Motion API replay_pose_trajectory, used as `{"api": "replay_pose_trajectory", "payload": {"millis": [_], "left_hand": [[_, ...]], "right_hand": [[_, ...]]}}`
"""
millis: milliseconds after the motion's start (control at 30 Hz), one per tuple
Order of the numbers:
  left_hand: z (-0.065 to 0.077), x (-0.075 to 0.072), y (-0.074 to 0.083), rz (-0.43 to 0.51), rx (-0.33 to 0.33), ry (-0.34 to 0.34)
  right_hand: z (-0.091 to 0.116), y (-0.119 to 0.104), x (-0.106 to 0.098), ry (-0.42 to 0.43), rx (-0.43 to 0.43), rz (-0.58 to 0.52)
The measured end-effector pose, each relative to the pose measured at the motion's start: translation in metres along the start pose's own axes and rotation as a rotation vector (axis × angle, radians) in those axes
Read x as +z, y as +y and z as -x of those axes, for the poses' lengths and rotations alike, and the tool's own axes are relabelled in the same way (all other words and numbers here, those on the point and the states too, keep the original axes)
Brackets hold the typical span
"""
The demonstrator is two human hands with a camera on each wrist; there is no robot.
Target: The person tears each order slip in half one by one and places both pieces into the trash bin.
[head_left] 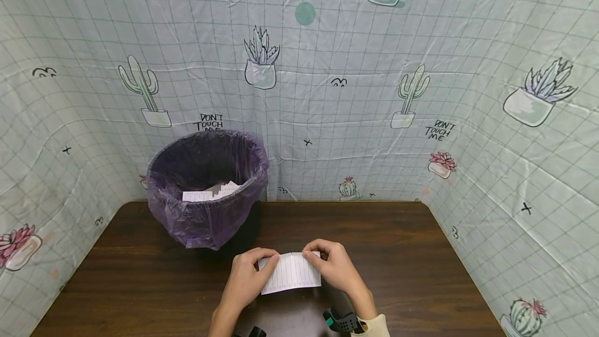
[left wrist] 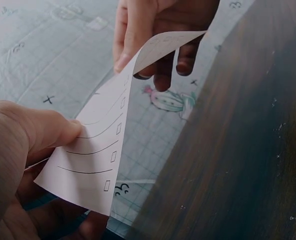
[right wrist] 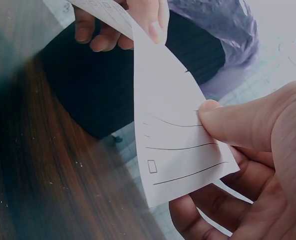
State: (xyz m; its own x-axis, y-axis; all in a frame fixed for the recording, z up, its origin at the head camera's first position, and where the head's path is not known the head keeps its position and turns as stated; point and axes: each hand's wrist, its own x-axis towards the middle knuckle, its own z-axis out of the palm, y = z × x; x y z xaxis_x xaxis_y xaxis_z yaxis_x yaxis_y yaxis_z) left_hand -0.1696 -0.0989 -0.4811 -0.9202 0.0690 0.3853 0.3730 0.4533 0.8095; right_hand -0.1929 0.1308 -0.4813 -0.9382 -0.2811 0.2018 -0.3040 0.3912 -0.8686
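Observation:
A white paper slip point(head_left: 291, 273) printed with parallel lines and a row of small boxes is held over the table's near middle. My left hand point(head_left: 253, 272) pinches its left end, thumb on the printed face and fingers behind. At the other end my right hand point(head_left: 334, 266) pinches it the same way. Between the two hands the paper point(left wrist: 95, 150) bows in a curve, as both wrist views show. A small dark nick shows on its upper edge in the right wrist view, roughly midway between the thumbs.
A dark bin point(head_left: 243, 230) lined with a purple bag point(head_left: 206, 222) stands at the left back of the brown wooden table point(head_left: 374, 238). White paper pieces point(head_left: 197, 196) lie inside it. A patterned curtain point(head_left: 309, 108) surrounds the table at the back and sides.

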Motion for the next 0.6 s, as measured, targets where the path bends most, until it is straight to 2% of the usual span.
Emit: {"api": "replay_pose_trajectory", "payload": {"millis": [600], "left_hand": [[0.0005, -0.0001, 0.0012, 0.032, 0.019, 0.026]], "right_hand": [[0.0012, -0.0058, -0.0001, 0.015, 0.016, -0.041]]}}
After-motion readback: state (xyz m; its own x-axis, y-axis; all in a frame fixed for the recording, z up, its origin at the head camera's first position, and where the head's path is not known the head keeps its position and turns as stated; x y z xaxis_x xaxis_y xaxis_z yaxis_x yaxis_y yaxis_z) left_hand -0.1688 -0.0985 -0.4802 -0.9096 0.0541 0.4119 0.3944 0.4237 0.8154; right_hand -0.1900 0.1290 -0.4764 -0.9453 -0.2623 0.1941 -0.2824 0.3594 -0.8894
